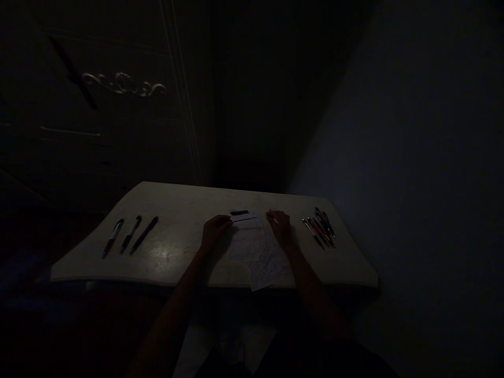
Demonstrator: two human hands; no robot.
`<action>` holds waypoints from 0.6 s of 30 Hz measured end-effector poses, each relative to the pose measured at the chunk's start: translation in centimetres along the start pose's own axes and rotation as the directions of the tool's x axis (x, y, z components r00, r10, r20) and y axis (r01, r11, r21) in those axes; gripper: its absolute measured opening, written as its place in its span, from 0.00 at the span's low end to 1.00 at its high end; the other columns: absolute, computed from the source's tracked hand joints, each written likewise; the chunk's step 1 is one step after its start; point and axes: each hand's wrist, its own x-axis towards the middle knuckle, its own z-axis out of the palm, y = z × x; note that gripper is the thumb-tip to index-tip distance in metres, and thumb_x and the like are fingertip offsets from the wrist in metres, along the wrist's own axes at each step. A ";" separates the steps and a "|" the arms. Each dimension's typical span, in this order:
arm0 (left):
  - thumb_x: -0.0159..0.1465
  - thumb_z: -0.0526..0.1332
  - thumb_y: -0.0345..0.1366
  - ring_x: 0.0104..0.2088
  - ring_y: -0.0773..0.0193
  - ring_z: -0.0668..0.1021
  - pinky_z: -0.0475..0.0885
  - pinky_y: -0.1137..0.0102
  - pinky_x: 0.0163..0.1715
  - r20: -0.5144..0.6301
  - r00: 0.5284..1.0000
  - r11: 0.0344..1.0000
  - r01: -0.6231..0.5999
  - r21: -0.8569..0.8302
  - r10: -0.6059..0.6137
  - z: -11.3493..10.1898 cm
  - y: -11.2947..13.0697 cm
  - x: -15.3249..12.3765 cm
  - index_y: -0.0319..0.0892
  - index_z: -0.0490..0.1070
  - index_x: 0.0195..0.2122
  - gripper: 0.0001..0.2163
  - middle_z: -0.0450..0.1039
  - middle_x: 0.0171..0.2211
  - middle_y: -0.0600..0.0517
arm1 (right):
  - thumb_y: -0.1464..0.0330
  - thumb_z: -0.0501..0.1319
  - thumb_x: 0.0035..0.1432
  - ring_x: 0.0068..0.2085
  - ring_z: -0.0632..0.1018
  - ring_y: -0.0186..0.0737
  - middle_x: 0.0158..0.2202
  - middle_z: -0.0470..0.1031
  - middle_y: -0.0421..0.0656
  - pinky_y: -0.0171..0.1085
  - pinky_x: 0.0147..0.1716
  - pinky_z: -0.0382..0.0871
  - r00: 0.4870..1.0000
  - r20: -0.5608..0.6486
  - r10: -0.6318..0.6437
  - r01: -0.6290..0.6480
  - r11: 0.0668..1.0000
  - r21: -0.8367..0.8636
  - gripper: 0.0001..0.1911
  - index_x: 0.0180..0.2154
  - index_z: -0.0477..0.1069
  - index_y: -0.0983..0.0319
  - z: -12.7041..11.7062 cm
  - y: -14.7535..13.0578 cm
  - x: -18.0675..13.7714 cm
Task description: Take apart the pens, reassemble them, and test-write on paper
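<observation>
The room is very dark, so I make out little beyond shapes. Nearest to me, a sheet of paper (pixel 263 273) hangs a little over the front edge of the pale table (pixel 173 210), covered with faint markings I cannot read. A second sheet (pixel 249 242) lies on top of it and reaches further back, between my two hands.

My left hand (pixel 214 232) rests on the table at the left edge of that upper sheet, fingers curled down; I cannot tell whether it grips anything or only presses. My right hand (pixel 280 226) sits at the sheet's right edge and pinches a thin pale pen (pixel 273 218), whose end pokes out near my fingers.

Just past the top of the sheets lies a short dark bar (pixel 239 212), and a thin dark line runs below it; what they are is too dim to say.

Off to the left, well apart from my hands, three dark pens (pixel 129 235) lie side by side. To the right, near my right wrist, a bunch of coloured pens (pixel 319 227) lies close together. No containers show.

Behind the table stands a dark cabinet (pixel 118 131) with a pale scroll ornament (pixel 124 84).
</observation>
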 end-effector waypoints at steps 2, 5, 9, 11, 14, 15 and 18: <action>0.51 0.69 0.45 0.34 0.55 0.79 0.75 0.64 0.31 0.008 1.000 1.000 -0.011 0.023 0.010 -0.2 0.0 0.1 0.40 0.78 0.38 0.17 0.77 0.30 0.45 | 0.66 0.57 0.64 0.44 0.76 0.43 0.40 0.79 0.45 0.43 0.47 0.62 0.998 0.055 -0.012 0.011 0.999 0.031 0.09 0.40 0.74 0.59 0.1 -0.2 0.0; 0.51 0.70 0.42 0.36 0.56 0.79 0.74 0.64 0.36 0.038 0.998 0.995 -0.045 0.087 0.042 -0.4 0.2 0.3 0.41 0.78 0.36 0.14 0.78 0.34 0.45 | 0.66 0.58 0.64 0.44 0.77 0.44 0.40 0.79 0.45 0.44 0.48 0.62 0.996 0.085 -0.001 -0.003 0.998 0.055 0.10 0.45 0.74 0.59 0.3 -0.7 -0.1; 0.53 0.69 0.41 0.37 0.56 0.79 0.74 0.66 0.36 0.039 0.999 0.994 -0.037 0.101 0.034 -0.4 0.6 0.4 0.41 0.78 0.36 0.13 0.78 0.36 0.46 | 0.66 0.58 0.63 0.45 0.76 0.44 0.40 0.79 0.45 0.45 0.49 0.62 0.995 0.100 -0.021 0.013 0.997 0.079 0.11 0.46 0.73 0.59 0.2 -0.9 -0.1; 0.53 0.69 0.42 0.36 0.57 0.79 0.73 0.67 0.34 0.038 0.999 0.996 -0.022 0.085 0.019 -0.3 0.5 0.2 0.40 0.78 0.37 0.13 0.78 0.36 0.45 | 0.66 0.58 0.63 0.45 0.76 0.44 0.40 0.79 0.45 0.45 0.50 0.62 0.994 0.102 -0.031 0.021 0.995 0.100 0.11 0.47 0.73 0.59 0.2 -0.9 -0.2; 0.52 0.69 0.42 0.34 0.57 0.79 0.73 0.68 0.31 0.026 1.000 0.999 0.000 0.053 -0.001 -0.1 0.2 0.1 0.39 0.78 0.38 0.15 0.78 0.35 0.45 | 0.66 0.59 0.63 0.44 0.76 0.44 0.39 0.79 0.45 0.46 0.51 0.62 0.995 0.099 -0.030 0.018 0.993 0.120 0.12 0.48 0.72 0.59 0.3 -0.9 -0.3; 0.52 0.69 0.42 0.34 0.57 0.79 0.73 0.68 0.31 0.025 1.000 0.999 0.004 0.043 -0.006 0.0 0.1 0.1 0.39 0.77 0.38 0.16 0.78 0.34 0.45 | 0.66 0.59 0.63 0.44 0.76 0.43 0.39 0.78 0.44 0.46 0.51 0.62 0.995 0.099 -0.032 0.019 0.992 0.122 0.12 0.48 0.72 0.59 0.3 -1.0 -0.3; 0.52 0.69 0.42 0.36 0.56 0.79 0.73 0.67 0.32 0.042 0.999 0.999 -0.006 0.047 0.004 -0.1 -0.2 0.3 0.38 0.77 0.38 0.16 0.78 0.34 0.44 | 0.66 0.59 0.63 0.43 0.76 0.43 0.39 0.78 0.44 0.45 0.51 0.62 0.992 0.107 -0.060 0.046 0.991 0.128 0.13 0.49 0.71 0.59 0.4 -1.0 -0.4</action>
